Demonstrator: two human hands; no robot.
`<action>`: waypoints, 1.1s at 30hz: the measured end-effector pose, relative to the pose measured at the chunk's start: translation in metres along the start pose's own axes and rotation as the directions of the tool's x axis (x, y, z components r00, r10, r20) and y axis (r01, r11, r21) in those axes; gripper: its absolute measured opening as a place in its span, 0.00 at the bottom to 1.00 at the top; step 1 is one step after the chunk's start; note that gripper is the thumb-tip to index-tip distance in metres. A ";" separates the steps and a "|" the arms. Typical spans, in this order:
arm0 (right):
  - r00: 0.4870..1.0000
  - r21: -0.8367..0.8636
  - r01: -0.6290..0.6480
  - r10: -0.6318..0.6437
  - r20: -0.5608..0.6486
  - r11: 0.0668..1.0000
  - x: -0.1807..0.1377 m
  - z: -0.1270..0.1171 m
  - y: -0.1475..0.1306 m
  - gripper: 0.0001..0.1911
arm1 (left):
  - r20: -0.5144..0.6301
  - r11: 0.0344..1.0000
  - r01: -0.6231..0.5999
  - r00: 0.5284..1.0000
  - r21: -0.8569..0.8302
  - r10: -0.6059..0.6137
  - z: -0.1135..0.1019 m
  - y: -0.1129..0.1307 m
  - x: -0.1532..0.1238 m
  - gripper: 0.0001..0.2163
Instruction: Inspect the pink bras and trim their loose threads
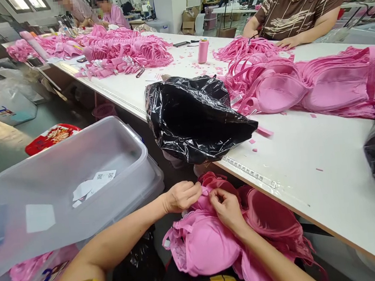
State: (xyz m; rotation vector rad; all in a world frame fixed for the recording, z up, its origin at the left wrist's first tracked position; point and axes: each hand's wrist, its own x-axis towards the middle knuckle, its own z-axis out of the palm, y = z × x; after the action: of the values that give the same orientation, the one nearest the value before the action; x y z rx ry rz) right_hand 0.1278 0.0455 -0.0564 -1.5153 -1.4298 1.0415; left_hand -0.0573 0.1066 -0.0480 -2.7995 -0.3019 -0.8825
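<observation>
A long white worktable (308,165) runs through a garment workshop, heaped with pink bras and straps, while other workers sit along its far side. At the 6 o'clock edge of the view, below the table's near edge, a person in a yellow plaid top works a pink bra (203,244) lying in the lap on a pile of the same garments. The left hand (181,196) and the right hand (225,207) meet at the bra's top edge, fingertips pressed together and pinching a small fold of pink fabric between them. Just above the hands, toward 12 o'clock, a crumpled black plastic bag (195,118) sits on the table's edge. At 9 o'clock, a translucent plastic bin (63,186) holds a few white paper labels (94,183). A stack of pink bras (304,86) lies at 2 o'clock on the table, with a pink thread spool (203,51) upright toward 12 o'clock. A co-worker in a brown patterned top rests a hand (288,42) on the table at 1 o'clock.
</observation>
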 end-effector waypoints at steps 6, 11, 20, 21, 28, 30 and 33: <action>0.998 -0.010 -0.039 0.039 -0.049 0.999 0.006 -0.006 -0.007 0.13 | -0.045 0.995 0.096 0.994 0.006 -0.095 0.016 0.007 -0.001 0.13; 1.000 -0.081 0.018 -0.018 -0.001 0.997 0.000 0.000 -0.005 0.12 | 0.086 0.988 -0.040 0.995 -0.150 0.053 0.021 0.007 -0.009 0.12; 0.967 -0.215 0.171 -0.121 0.225 0.962 0.015 -0.036 -0.012 0.10 | 0.053 0.915 0.066 0.997 -0.398 -0.049 0.019 0.005 -0.012 0.11; 0.958 -0.243 0.205 -0.144 0.248 0.948 0.020 -0.041 -0.011 0.12 | 0.051 0.918 0.065 0.998 -0.391 -0.049 0.017 0.005 -0.012 0.11; 0.925 -0.282 0.299 -0.205 0.320 0.911 0.041 -0.032 0.001 0.08 | 0.179 0.967 -0.034 0.980 -0.254 0.082 0.014 0.001 0.001 0.11; 0.932 -0.280 0.294 -0.209 0.296 0.914 0.042 -0.027 -0.001 0.09 | 0.189 0.966 0.084 0.981 -0.244 -0.037 0.017 0.004 0.007 0.11; 0.951 -0.281 0.264 -0.200 0.235 0.923 0.039 -0.030 -0.008 0.10 | 0.156 0.915 0.266 0.961 -0.304 -0.227 0.025 0.012 0.010 0.11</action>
State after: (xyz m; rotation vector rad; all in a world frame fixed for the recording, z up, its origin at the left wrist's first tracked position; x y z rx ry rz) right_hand 0.1542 0.0847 -0.0400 -1.4338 -1.9415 0.8727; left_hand -0.0330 0.1023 -0.0640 -3.1766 -0.5920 -0.8889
